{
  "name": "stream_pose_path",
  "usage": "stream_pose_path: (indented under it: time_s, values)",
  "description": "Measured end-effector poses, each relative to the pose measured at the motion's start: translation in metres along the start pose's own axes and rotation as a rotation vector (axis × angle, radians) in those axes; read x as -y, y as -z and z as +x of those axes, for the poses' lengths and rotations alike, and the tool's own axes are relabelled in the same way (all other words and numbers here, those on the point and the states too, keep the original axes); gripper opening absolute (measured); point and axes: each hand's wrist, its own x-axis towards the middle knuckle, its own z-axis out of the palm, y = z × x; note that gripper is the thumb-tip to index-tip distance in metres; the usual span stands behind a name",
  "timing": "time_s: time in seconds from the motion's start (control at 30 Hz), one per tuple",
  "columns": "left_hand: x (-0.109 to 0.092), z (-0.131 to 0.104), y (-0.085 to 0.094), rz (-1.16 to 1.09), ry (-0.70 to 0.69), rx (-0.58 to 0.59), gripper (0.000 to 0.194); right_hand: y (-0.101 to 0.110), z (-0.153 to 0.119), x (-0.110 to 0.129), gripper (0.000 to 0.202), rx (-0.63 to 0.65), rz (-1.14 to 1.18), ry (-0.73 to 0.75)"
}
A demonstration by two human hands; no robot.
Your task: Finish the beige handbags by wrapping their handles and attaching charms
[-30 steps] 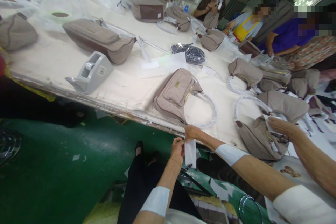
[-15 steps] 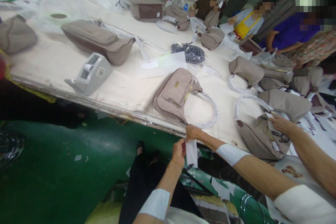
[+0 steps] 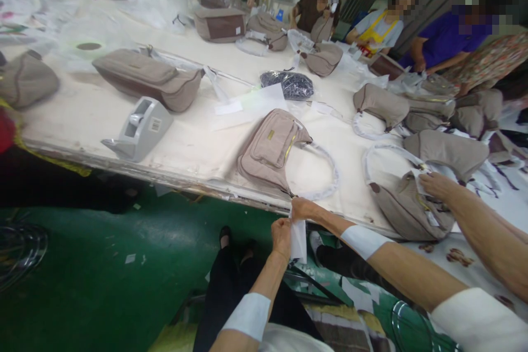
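Note:
A taupe handbag (image 3: 268,146) with a small gold plate lies at the table's front edge, its plastic-wrapped strap (image 3: 335,168) looped to the right. Just below the bag's lower corner, past the edge, hangs a white paper strip (image 3: 298,242). My right hand (image 3: 303,209) is closed on the strip's top, close to the bag's corner. Against the strip's left side, my left hand (image 3: 281,231) has its fingers pinched together at the paper. What lies between the fingertips of each hand is partly hidden.
A grey tape dispenser (image 3: 142,129) and a long taupe bag (image 3: 150,77) sit left. A packaged dark bundle (image 3: 286,85) lies behind. At right, another person's hand (image 3: 439,184) touches a bag (image 3: 406,206). More people and bags line the far side.
The view has shifted slightly. My left hand's fingers have closed up more beside the strip. My right hand stays at the bag's corner.

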Motion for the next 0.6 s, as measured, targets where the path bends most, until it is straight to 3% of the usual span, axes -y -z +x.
stream_pose_path:
  time_s: [0.37, 0.6]
  values:
    - [0.005, 0.000, -0.002, 0.190, -0.163, -0.009, 0.018, 0.006, -0.011, -0.004, 0.051, 0.006, 0.028, -0.141]
    - [0.007, 0.002, -0.001, 0.153, -0.155, 0.031, 0.020, -0.011, -0.003, -0.014, 0.035, -0.058, 0.062, -0.082]
